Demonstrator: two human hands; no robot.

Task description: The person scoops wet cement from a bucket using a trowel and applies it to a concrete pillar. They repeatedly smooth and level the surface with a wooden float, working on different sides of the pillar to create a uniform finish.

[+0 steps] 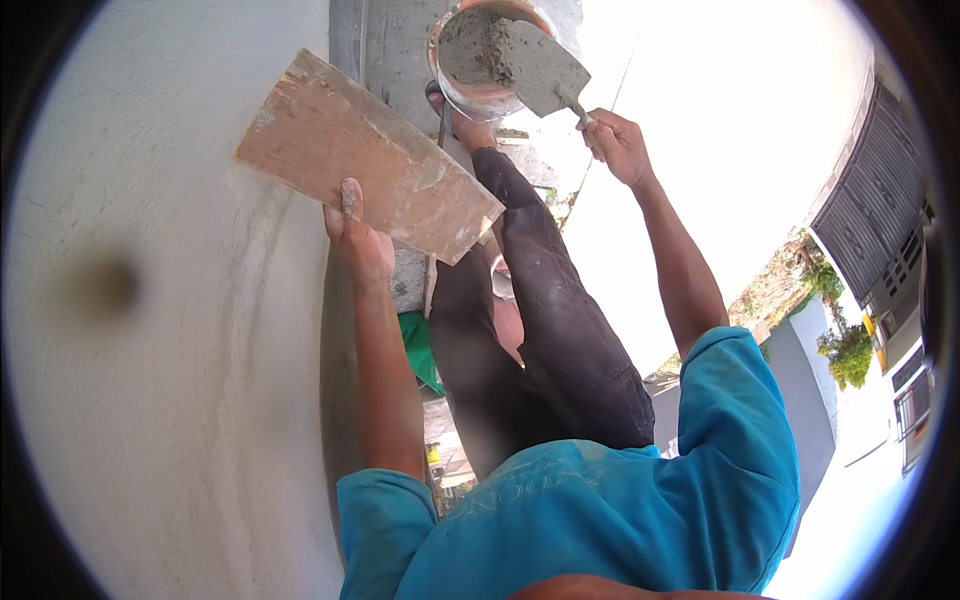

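Note:
My left hand [361, 238] grips a flat wooden board [365, 155] by its near edge, thumb on top and the fingers out of sight beneath. Mortar smears whiten the board and the thumb. In my right hand [617, 147], closed round its handle, is a trowel [545, 70] with a broad grey blade. Its far end reaches over a round bucket [434, 50], where some wet mortar [478, 48] clings to the blade edge. Mortar also lies inside the bucket, partly covered by the blade. The board is to the left of the bucket, apart from the trowel.
A pale plastered wall [150, 330] rises close along my left side. My foot [472, 130] is beside the bucket. Something green [420, 350] lies below my left forearm. Far right are a dark gate [875, 185] and a shrub [848, 352]; the ground at right is glaringly bright.

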